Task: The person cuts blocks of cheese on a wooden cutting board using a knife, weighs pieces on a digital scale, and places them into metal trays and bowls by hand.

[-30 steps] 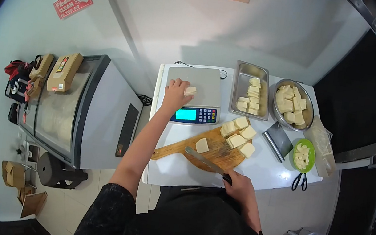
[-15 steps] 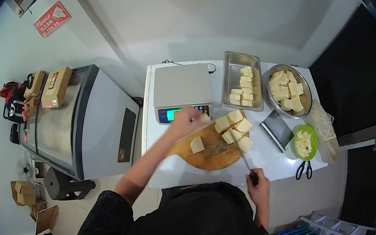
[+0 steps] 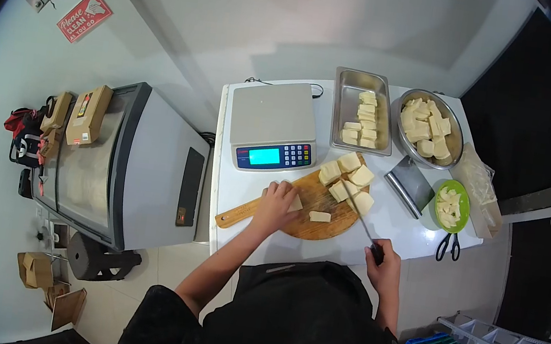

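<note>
Wooden board (image 3: 323, 232), head view: the left hand (image 3: 276, 205) lies over 1 pale block (image 3: 295, 204) at the board's left side, fingers curved; whether it pinches the block cannot be told. 1 slice (image 3: 320, 217) lies to the block's right. The right hand (image 3: 386, 263) is wrapped around the handle of the knife (image 3: 366, 226); the blade slants over the board's right edge, beside the pieces (image 3: 350, 162).

Blocks (image 3: 350, 162) are pale yellow, the board (image 3: 311, 194) grained brown, the knife handle (image 3: 377, 254) black, the display (image 3: 264, 156) turquoise.
</note>
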`<state>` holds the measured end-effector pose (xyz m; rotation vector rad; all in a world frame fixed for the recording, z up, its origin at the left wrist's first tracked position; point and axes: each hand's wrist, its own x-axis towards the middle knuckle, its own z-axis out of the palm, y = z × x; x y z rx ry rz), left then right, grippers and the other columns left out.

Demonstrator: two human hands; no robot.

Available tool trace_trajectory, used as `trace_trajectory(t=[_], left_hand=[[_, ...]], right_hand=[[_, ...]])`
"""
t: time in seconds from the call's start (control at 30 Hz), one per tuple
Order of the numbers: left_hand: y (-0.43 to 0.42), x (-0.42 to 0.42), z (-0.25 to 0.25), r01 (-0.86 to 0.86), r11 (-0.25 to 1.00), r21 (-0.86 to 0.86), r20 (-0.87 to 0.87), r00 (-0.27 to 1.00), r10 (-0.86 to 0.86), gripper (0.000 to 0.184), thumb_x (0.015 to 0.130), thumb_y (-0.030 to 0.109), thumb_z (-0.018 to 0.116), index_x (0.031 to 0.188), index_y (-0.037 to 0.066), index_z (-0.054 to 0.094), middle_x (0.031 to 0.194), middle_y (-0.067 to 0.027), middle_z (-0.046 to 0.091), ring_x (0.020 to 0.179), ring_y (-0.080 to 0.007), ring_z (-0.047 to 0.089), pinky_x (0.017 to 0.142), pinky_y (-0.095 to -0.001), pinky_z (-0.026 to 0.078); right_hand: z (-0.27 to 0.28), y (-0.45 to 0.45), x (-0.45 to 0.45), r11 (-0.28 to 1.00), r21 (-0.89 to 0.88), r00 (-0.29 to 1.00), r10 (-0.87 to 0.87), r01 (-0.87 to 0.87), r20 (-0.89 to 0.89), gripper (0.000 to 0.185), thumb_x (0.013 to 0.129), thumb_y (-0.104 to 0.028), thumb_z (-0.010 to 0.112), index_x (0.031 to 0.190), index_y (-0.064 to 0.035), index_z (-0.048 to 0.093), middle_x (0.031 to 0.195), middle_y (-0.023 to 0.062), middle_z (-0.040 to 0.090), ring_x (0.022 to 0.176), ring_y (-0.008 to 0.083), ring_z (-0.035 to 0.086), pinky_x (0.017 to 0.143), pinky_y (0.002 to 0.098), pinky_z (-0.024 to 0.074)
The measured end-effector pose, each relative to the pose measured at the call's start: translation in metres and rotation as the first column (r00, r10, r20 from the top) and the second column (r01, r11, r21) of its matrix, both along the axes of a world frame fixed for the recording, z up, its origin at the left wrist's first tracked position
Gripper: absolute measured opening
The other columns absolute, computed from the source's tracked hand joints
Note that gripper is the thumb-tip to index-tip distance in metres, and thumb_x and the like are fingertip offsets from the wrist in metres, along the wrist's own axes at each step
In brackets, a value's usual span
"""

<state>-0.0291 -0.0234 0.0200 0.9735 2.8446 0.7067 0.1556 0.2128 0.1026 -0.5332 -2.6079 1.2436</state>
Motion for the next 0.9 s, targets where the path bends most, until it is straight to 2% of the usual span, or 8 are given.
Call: trace_trajectory(t=[0.17,0.3,0.4,0.53,0.57,0.63,0.77,0.9], left_hand=[[-0.002,-0.011,-0.012,0.026,0.999,0.038,-0.046,0.999,-0.024,0.052,0.072,0.031,0.077,0.114,0.005,0.062,0.110,-0.0137,0.056,0.100,-0.0315,0.055,0.082,-0.0389,0.050],[-0.007,-0.020,-0.015,-0.125,0.972,0.197,-0.102,0.984,0.147,0.051,0.075,0.033,0.077,0.115,0.005,0.062,0.099,-0.0131,0.061,0.082,-0.0271,0.062,0.072,-0.0359,0.053],[-0.012,-0.042,0.007,-0.490,0.784,0.382,0.479,0.830,0.285,0.048,0.077,0.035,0.077,0.112,0.005,0.063,0.089,-0.0121,0.064,0.069,-0.0223,0.064,0.064,-0.0334,0.053],[-0.016,-0.108,0.042,-0.360,0.824,0.438,0.114,0.931,0.346,0.050,0.075,0.038,0.079,0.110,0.006,0.063,0.092,-0.0119,0.065,0.074,-0.0219,0.066,0.065,-0.0334,0.052],[-0.013,-0.127,0.045,-0.363,0.822,0.440,0.114,0.930,0.350,0.050,0.075,0.038,0.079,0.110,0.006,0.063,0.092,-0.0119,0.065,0.074,-0.0219,0.066,0.065,-0.0334,0.052],[-0.011,-0.152,0.052,-0.291,0.885,0.365,-0.172,0.913,0.371,0.054,0.072,0.038,0.080,0.114,0.009,0.062,0.097,-0.0119,0.065,0.080,-0.0249,0.065,0.070,-0.0357,0.052],[-0.008,-0.153,0.063,-0.453,0.884,0.114,-0.312,0.829,0.464,0.055,0.071,0.036,0.080,0.115,0.010,0.060,0.100,-0.0118,0.065,0.087,-0.0278,0.064,0.074,-0.0376,0.052],[-0.034,-0.126,0.057,-0.557,0.764,0.327,-0.162,0.763,0.626,0.052,0.073,0.034,0.078,0.115,0.010,0.059,0.101,-0.0095,0.064,0.085,-0.0281,0.063,0.075,-0.0398,0.051]], right_hand=[[0.000,-0.004,-0.005,0.998,-0.002,0.998,0.061,-0.061,-0.008,0.021,0.082,-0.008,0.070,0.097,-0.0016,0.057,0.076,0.0186,0.064,0.070,0.0357,0.065,0.062,0.0360,0.0511],[0.000,-0.005,-0.007,0.999,-0.002,0.999,0.043,-0.043,-0.005,0.021,0.082,-0.008,0.070,0.097,-0.0018,0.057,0.076,0.0182,0.064,0.069,0.0351,0.065,0.061,0.0361,0.0511],[0.002,-0.004,-0.008,0.999,-0.009,0.999,0.032,-0.032,0.042,0.020,0.082,-0.008,0.070,0.097,-0.0021,0.057,0.076,0.0184,0.065,0.069,0.0357,0.065,0.061,0.0361,0.0512],[0.003,-0.006,-0.016,0.998,0.005,0.998,0.059,-0.059,0.020,0.020,0.082,-0.008,0.070,0.097,-0.0023,0.057,0.077,0.0188,0.065,0.070,0.0361,0.066,0.061,0.0367,0.0514],[0.003,-0.007,-0.017,0.998,0.007,0.998,0.063,-0.063,0.019,0.020,0.082,-0.008,0.070,0.097,-0.0023,0.057,0.077,0.0188,0.065,0.070,0.0361,0.066,0.061,0.0367,0.0514],[0.004,-0.011,-0.021,0.996,0.021,0.996,0.083,-0.083,-0.008,0.020,0.082,-0.008,0.070,0.096,-0.0025,0.057,0.078,0.0189,0.065,0.072,0.0367,0.066,0.062,0.0379,0.0517],[0.001,-0.015,-0.024,0.994,0.041,0.994,0.106,-0.105,-0.013,0.019,0.081,-0.008,0.070,0.096,-0.0034,0.058,0.081,0.0188,0.066,0.074,0.0374,0.066,0.063,0.0398,0.0522],[0.009,-0.017,-0.024,0.987,0.065,0.989,0.144,-0.146,0.041,0.019,0.082,-0.011,0.068,0.097,-0.0051,0.058,0.085,0.0184,0.067,0.076,0.0380,0.065,0.064,0.0414,0.0521]])
